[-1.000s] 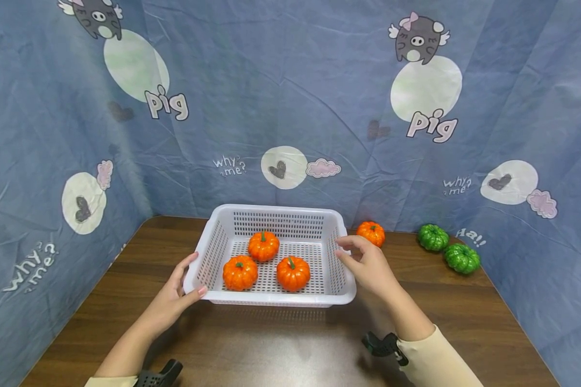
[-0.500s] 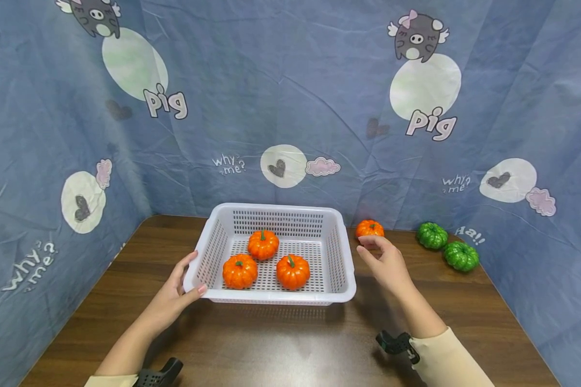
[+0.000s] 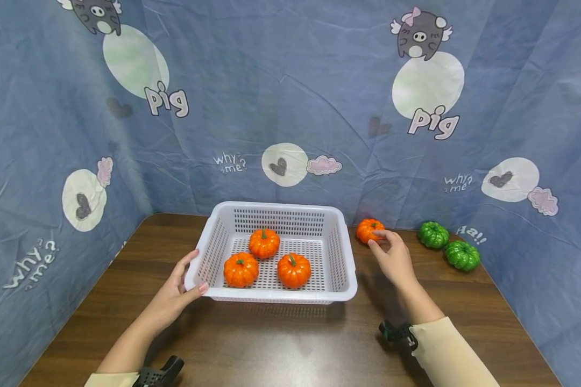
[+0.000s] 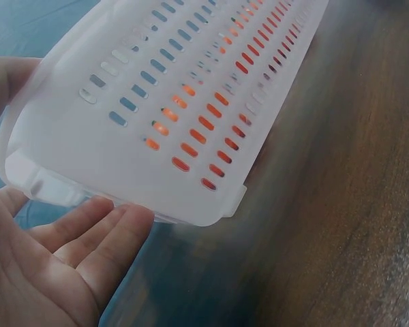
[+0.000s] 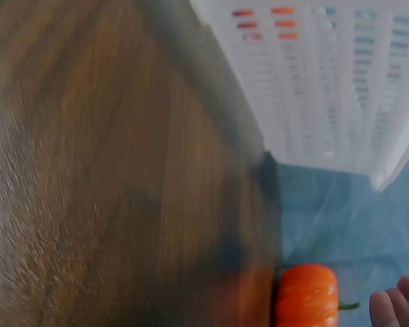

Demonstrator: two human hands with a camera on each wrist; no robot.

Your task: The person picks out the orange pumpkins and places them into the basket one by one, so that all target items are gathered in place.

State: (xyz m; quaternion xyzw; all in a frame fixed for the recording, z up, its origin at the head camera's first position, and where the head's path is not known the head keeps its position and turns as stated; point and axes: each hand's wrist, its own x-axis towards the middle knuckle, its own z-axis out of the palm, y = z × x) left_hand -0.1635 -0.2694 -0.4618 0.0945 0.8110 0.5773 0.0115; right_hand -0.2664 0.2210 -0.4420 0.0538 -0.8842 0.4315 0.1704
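Observation:
A white plastic basket (image 3: 276, 295) with slotted walls stands in the middle of the table. My left hand (image 3: 170, 298) grips its left end, thumb over the front corner of the rim; the left wrist view has the fingers (image 4: 119, 235) against the outside of the basket. Inside lie three orange pumpkins, one at the back (image 3: 264, 244), one front left (image 3: 240, 270), one front right (image 3: 293, 271). Right of the basket, another orange pumpkin (image 3: 367, 230) rests by the backdrop. My right hand (image 3: 395, 262) reaches over it, thumb and fingers apart; in the right wrist view the fingertips (image 5: 382, 310) are beside its stem.
Two green pumpkins, one behind (image 3: 433, 235) and one nearer (image 3: 462, 255), sit at the table's back right corner. A blue printed cloth (image 3: 281, 107) encloses the back and sides of the brown wooden table (image 3: 271, 344).
My right hand has moved from the basket's right rim rightward to the orange pumpkin outside it. The left hand and the basket have stayed in place.

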